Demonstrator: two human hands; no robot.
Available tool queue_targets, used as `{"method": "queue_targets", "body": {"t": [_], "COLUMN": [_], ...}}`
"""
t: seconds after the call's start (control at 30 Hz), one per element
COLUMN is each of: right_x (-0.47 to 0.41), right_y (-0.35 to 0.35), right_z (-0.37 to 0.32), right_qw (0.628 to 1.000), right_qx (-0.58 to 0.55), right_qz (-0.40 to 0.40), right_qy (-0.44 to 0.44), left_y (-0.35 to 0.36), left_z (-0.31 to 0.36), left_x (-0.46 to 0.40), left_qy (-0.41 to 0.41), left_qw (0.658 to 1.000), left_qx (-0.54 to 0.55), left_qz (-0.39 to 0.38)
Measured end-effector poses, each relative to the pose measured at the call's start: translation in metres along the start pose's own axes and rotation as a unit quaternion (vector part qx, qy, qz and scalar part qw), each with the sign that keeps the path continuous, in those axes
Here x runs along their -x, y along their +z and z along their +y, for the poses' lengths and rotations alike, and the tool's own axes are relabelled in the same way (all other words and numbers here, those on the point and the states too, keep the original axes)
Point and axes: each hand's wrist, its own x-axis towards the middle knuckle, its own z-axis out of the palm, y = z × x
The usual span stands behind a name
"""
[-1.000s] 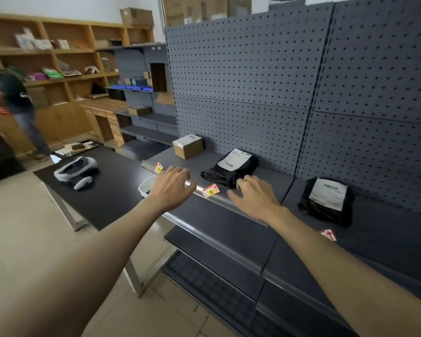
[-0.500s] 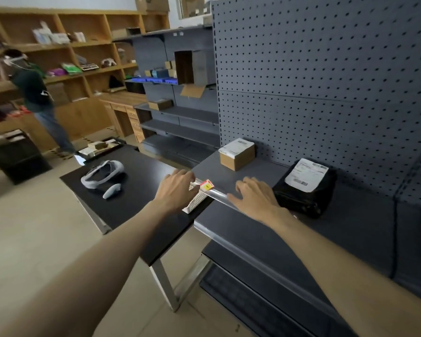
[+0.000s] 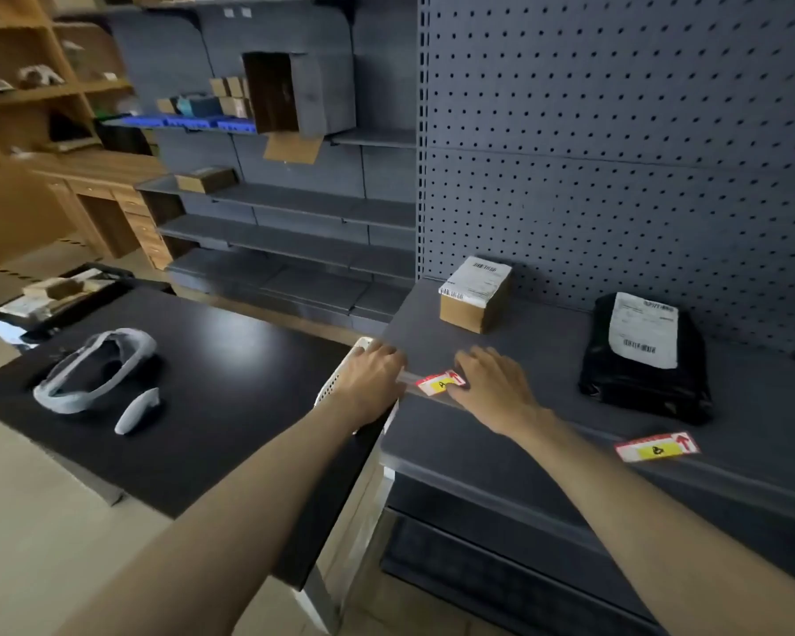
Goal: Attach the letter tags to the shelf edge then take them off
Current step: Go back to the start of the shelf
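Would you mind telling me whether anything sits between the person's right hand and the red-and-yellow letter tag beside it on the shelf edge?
Nothing visible does: the right hand lies against the red-and-yellow letter tag on the grey shelf edge, its fingertips at the tag's right end.

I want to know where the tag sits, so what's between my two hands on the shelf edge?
In the head view, a red, white and yellow letter tag sits on the clear edge strip between left hand and right hand, touching the right fingertips.
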Motion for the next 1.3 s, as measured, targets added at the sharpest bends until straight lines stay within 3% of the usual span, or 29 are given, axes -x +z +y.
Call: {"method": "queue_targets", "body": {"t": [0.53,0.7,1.3], "right_x": [-0.008,-0.008,0.01], "right_y": [0.029,0.035,0.05], "right_z": [-0.006,-0.004,0.006], "right_qw": [0.998,0.996,0.994], "right_qx": [0.029,0.019,0.006], "right_qz": [0.043,0.062,0.068], "right_qy": [0.04,0.061,0.087], "left_y": [0.047,0.048,0.042], "left_z": [-0.004,-0.005,0.003], "left_x": [-0.041,-0.045,-0.045], "left_qy": [0.125,0.171,0.186], "left_qw": [0.989,0.984,0.981], "left_qx": [0.073,0.027,-0.026], "left_qz": [0.037,0.031,0.038]}}
